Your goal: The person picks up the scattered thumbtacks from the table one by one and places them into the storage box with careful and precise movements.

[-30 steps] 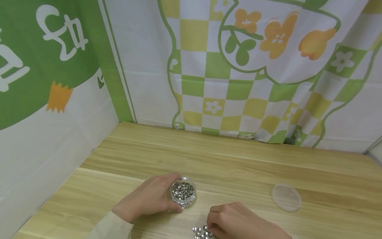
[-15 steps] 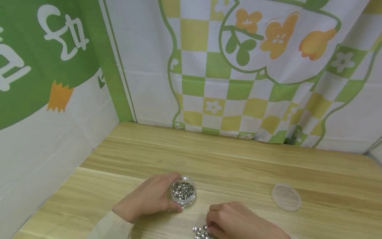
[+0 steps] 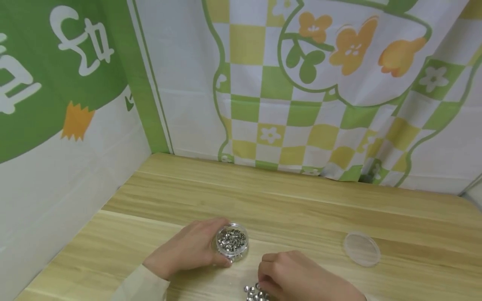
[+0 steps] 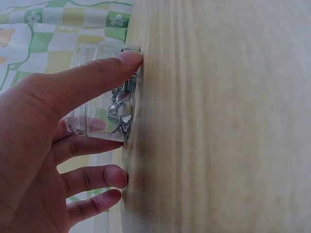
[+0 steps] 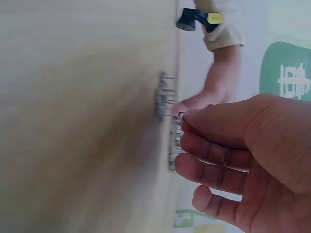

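Note:
My left hand [image 3: 193, 246] holds a small clear plastic jar [image 4: 99, 51] standing upright on the wooden table, thumb on one side and fingers on the other. Silver thumbtacks [image 3: 231, 241] lie inside it. To the jar's right and nearer the front edge of the view, my right hand [image 3: 297, 276] is just above a little pile of domed silver thumbtacks [image 3: 251, 295]. In the right wrist view, some of these have their pins pointing up [image 5: 163, 97]. Thumb and forefinger pinch a thumbtack [image 5: 181, 114], mostly hidden by the fingertips.
A clear round lid [image 3: 362, 249] lies flat on the wooden table [image 3: 263, 196], right of the right hand. Printed cloth curtains [image 3: 271, 108] hang along the table's back and left sides.
My right hand has shifted slightly left and away from me over the pile. The left hand and jar stay in place.

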Demonstrator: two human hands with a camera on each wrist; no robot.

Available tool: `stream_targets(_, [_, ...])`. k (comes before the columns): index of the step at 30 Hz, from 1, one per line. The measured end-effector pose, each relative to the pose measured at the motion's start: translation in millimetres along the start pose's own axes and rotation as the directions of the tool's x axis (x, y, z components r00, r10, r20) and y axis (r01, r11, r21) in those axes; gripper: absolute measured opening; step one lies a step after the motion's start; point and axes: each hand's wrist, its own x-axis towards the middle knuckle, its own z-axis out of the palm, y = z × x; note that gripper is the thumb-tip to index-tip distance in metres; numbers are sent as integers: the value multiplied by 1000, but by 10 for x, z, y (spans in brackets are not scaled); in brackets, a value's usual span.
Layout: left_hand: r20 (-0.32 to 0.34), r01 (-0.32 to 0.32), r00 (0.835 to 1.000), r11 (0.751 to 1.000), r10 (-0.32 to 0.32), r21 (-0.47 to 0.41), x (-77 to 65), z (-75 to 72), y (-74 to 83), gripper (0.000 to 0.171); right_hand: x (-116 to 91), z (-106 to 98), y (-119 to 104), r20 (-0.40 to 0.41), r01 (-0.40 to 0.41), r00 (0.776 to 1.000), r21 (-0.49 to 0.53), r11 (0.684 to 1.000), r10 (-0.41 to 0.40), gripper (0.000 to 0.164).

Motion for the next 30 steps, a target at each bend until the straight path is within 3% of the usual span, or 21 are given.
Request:
stream_targets(4, [0, -5, 1000, 1000, 5, -2, 1, 3, -5, 74, 135, -121, -22, -38, -51, 998, 44, 998, 53, 14])
stream_targets(7, [3, -13, 1000, 1000, 13, -6, 2, 4, -11, 72, 321, -186, 1, -72, -65, 995, 22, 998, 66, 9])
stream_targets(14, [20, -18, 1000, 1000, 18, 15, 5, 23, -22, 71, 688, -168, 109, -93, -137, 986, -11, 991, 135, 4])
stream_targets(30, [10, 5, 1000, 1000, -5, 14, -5, -11, -10, 68, 877, -120, 155, -107, -143, 984, -27, 989, 139, 5])
